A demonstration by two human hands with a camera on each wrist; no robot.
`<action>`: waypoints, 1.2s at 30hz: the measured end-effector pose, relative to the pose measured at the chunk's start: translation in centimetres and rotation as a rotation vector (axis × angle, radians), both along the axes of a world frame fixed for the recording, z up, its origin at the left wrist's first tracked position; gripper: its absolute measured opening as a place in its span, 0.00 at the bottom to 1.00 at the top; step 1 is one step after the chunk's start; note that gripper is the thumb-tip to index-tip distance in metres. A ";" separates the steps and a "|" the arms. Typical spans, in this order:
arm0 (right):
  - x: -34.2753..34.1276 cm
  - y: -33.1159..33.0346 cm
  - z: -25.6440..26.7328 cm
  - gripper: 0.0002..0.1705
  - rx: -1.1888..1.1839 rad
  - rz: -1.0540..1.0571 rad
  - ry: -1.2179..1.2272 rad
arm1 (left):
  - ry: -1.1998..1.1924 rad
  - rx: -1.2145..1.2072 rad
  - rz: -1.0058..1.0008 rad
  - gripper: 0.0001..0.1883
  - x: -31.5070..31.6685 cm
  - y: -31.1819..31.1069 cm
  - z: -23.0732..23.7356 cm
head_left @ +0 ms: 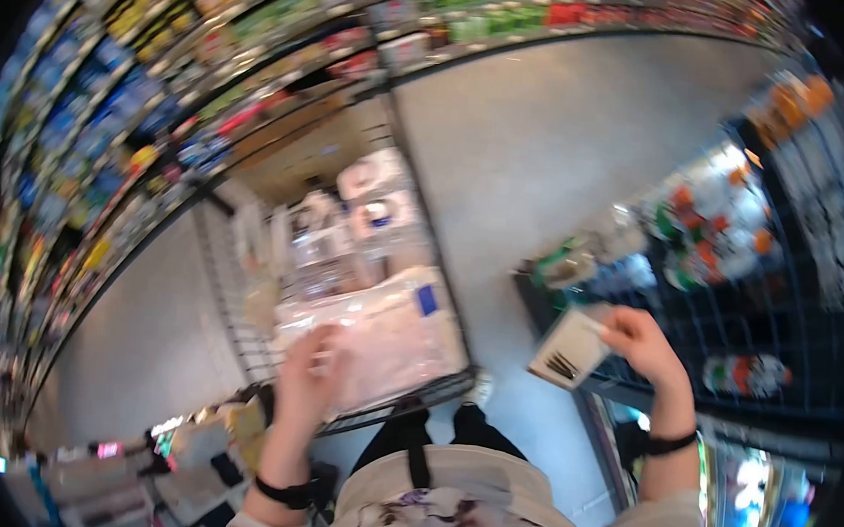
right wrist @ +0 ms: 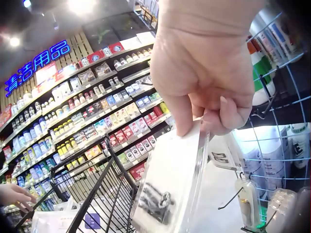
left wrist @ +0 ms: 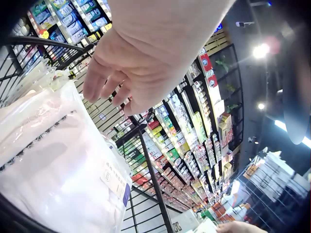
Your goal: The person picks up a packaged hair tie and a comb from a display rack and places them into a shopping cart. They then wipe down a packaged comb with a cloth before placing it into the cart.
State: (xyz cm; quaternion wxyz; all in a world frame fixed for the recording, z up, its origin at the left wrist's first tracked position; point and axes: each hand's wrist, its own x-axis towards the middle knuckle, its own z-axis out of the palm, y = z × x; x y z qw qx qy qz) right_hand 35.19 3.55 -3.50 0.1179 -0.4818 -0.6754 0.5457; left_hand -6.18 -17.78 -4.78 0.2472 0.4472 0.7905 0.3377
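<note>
A shopper's right hand (head_left: 641, 343) pinches one small clear pack (head_left: 570, 352) beside a wire rack (head_left: 812, 393), right of centre in the frame.
The step in hand appears to be handling that pack, which shows dark pieces on a pale card; the next move probably calls for a firm pinch on its top edge and room to pass the rack's hooks. At least one similar pack (right wrist: 221, 155) hangs behind it, right of centre in the right wrist view. The left hand (head_left: 310, 374), fingers loosely bent and grasping nothing, is over one large pink pack (head_left: 385, 341), left of centre; blur leaves it unclear whether they touch. There are two hands, two dark wristbands (head_left: 286, 493), and one black wire cart (left wrist: 156, 179) bearing the pink pack.
</note>
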 end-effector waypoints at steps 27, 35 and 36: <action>-17.8 -9.4 5.3 0.14 0.236 0.396 0.062 | 0.320 -0.281 0.525 0.10 -7.9 -4.6 -4.2; -15.6 -8.7 4.5 0.14 0.243 0.289 0.053 | 0.309 -0.380 0.479 0.11 -9.7 -2.8 -8.1; -15.3 -8.5 4.3 0.14 0.245 0.282 0.053 | 0.294 -0.387 0.477 0.10 -9.7 -2.7 -7.9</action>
